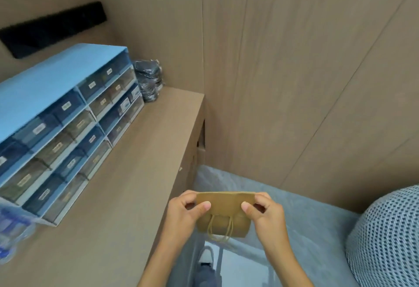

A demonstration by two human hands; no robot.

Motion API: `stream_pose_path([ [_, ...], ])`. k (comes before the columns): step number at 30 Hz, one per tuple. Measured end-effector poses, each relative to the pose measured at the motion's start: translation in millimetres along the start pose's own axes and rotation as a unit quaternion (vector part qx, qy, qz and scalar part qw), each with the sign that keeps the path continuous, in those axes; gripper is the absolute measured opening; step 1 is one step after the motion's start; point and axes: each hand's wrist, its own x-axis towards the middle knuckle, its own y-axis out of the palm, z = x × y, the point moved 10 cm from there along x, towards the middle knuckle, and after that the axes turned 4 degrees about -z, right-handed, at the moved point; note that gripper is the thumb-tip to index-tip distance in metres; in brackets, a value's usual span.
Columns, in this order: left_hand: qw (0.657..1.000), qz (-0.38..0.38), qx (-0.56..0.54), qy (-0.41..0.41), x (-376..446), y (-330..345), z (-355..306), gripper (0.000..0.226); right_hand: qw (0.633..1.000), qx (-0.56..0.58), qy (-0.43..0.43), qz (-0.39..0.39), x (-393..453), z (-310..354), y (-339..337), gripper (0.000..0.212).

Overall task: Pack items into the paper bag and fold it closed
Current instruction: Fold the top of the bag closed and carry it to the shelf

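A small brown paper bag (224, 205) with twisted paper handles hangs in the air, low in the view and right of the desk's end. My left hand (183, 213) pinches its top left corner between thumb and fingers. Its top right corner is pinched by my right hand (264, 214) the same way. The bag's top part looks bent over toward me, and the handles dangle in front of its lower half. Whatever is inside the bag is hidden.
A tan desk (136, 162) runs along the left, carrying a blue drawer organizer (63, 119) with several small labelled drawers. A stack of dark packets (148, 80) stands behind it. A blue-patterned cushion (385, 239) lies at right on pale blue bedding (306, 218). Wooden wall panels rise behind.
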Motion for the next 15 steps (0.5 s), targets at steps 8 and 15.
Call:
stream_pose_path([
  [8, 0.999, 0.011, -0.041, 0.003, 183, 23, -10, 0.008, 0.999, -0.036, 0.003, -0.007, 179, 15, 36, 0.028],
  [15, 0.992, -0.108, -0.071, -0.01, 308, -32, -32, 0.016, 0.993, -0.07, -0.035, 0.089, 328, 66, 136, 0.032],
])
